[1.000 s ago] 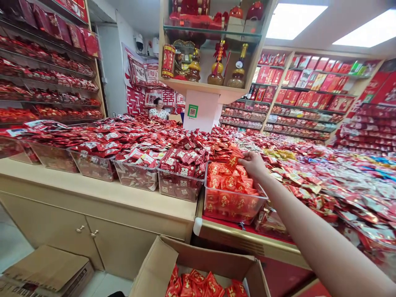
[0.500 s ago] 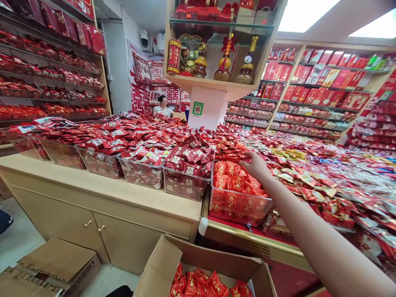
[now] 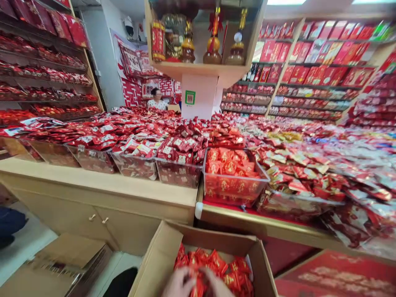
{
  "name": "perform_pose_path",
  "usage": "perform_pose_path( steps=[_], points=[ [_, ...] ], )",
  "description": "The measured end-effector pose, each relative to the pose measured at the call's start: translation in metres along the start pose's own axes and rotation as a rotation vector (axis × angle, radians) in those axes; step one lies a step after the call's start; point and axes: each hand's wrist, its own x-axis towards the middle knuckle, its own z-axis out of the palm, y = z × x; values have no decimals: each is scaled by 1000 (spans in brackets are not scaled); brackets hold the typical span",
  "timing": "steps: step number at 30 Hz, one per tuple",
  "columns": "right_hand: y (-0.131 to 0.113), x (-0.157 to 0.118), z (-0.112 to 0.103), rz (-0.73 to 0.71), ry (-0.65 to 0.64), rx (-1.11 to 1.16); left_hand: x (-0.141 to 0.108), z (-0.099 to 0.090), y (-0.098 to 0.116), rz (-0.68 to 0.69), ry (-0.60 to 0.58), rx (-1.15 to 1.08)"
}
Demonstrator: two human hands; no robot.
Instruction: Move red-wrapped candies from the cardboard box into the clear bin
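My left hand (image 3: 180,283) and my right hand (image 3: 215,284) are both down in an open cardboard box (image 3: 154,262) at the bottom of the view. Red candy packets with gold writing (image 3: 218,262) lie in the box. Both hands touch the packets from either side, with some red showing between them. Motion blurs the fingers, so their grip is unclear. On the counter above the box stands a clear plastic bin (image 3: 236,192) of similar red packets.
More clear bins (image 3: 177,173) of wrapped packets line the pale counter (image 3: 123,185). A folded cardboard box (image 3: 69,255) lies on the floor at left. A person (image 3: 157,101) is behind the displays. A display cabinet (image 3: 199,70) with bottles stands on a white pillar.
My right hand has left the bin on the counter and come down into the cardboard box. My left hand has come into view there too. The camera has tilted downward.
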Motion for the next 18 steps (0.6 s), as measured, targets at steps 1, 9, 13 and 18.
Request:
perform_pose_path(
  steps=[1,9,13,18],
  points=[
    [-3,-3,-1,-19,33,107,0,1,7,113,47,-163],
    [-24,-11,-4,37,195,650,-10,14,36,120,56,-563],
    [-20,-10,-4,58,246,651,-8,23,33,66,120,-705],
    [-15,-9,-3,40,305,538,-7,34,28,28,195,-773]
  ],
)
